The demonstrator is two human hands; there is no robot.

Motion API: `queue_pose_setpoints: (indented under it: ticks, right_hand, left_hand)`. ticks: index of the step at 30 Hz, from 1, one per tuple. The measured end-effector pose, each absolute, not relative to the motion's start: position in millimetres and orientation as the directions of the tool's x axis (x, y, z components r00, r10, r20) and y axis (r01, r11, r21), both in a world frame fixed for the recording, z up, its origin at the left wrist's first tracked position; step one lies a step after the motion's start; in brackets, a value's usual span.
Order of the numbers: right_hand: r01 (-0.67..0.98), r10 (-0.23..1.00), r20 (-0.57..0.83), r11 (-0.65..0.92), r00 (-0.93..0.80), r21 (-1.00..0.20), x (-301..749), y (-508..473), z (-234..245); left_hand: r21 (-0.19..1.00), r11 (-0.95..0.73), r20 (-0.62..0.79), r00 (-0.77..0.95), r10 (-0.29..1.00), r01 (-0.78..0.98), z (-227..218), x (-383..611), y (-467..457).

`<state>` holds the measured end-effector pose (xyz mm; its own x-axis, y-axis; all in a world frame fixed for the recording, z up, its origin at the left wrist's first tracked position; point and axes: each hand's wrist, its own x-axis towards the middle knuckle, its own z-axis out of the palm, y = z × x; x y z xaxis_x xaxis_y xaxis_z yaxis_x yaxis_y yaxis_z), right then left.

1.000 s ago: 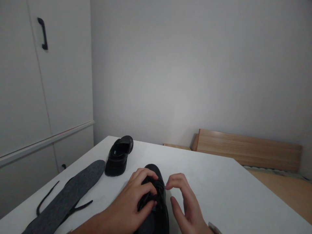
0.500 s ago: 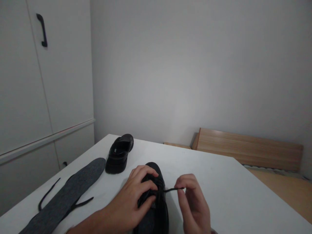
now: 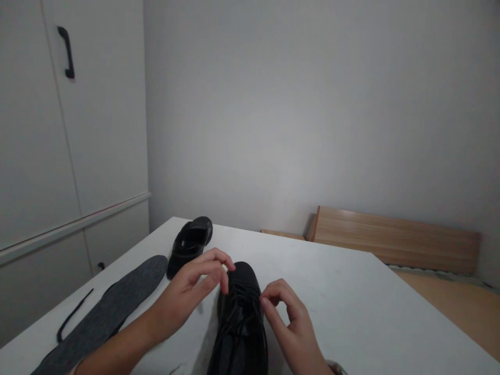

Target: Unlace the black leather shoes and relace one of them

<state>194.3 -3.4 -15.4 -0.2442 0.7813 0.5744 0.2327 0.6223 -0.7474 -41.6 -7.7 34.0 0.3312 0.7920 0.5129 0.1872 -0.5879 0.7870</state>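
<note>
A black lace-up shoe (image 3: 244,328) lies on the white table (image 3: 332,291) with its toe away from me and loose shoelaces (image 3: 236,307) across its front. My left hand (image 3: 197,284) hovers at the left of the toe, fingers bent and apart, with nothing seen in it. At the shoe's right edge, beside the laces, my right hand (image 3: 289,323) has thumb and forefinger pinched together. Whatever lies between those fingertips is hidden.
A long grey felt insole (image 3: 113,307) lies at the left, with a black lace (image 3: 72,315) beside it. Behind it stands a glossy black shoe-like item (image 3: 191,239). White cabinet doors (image 3: 105,130) rise on the left, and a wooden board (image 3: 390,237) leans beyond the table.
My left hand has let go of the shoe's front and moved left. My right hand, earlier pulling a lace end out to the right, has come in against the shoe's edge.
</note>
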Motion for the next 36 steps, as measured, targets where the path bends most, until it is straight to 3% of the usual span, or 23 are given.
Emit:
queue_pose_setpoints:
  ticks: [3,6,14,20,23,27,31,36]
  right_hand:
    - [0.251,0.783,0.549,0.617,-0.292,-0.746,193,-4,-16]
    - [0.247,0.769,0.553,0.632,-0.322,-0.735,192,-8,-13]
    - [0.162,0.82,0.539,0.568,-0.191,-0.807,191,-10,-19]
    - [0.158,0.857,0.5,0.514,-0.124,-0.843,195,-9,-18]
    - [0.184,0.852,0.499,0.522,-0.158,-0.833,194,-8,-17]
    - [0.216,0.878,0.408,0.461,-0.25,-0.861,192,-5,-19]
    - [0.163,0.88,0.398,0.446,-0.259,-0.88,192,-3,-20]
    - [0.117,0.898,0.398,0.422,-0.186,-0.899,190,-1,-23]
  left_hand:
    - [0.697,-0.581,0.451,0.373,0.811,0.421,33,-44,-3]
    - [0.652,-0.568,0.349,0.466,0.813,0.502,31,-42,-4]
    - [0.703,-0.583,0.371,0.491,0.789,0.407,26,-32,-10]
    - [0.776,-0.486,0.318,0.417,0.851,0.401,28,-26,-12]
    - [0.844,-0.437,0.298,0.407,0.864,0.311,30,-26,-14]
    - [0.935,-0.351,0.299,0.429,0.852,0.046,31,-29,-13]
    - [0.944,-0.279,0.329,0.44,0.835,-0.175,32,-32,-10]
    - [0.922,-0.266,0.366,0.412,0.834,-0.282,29,-35,-7]
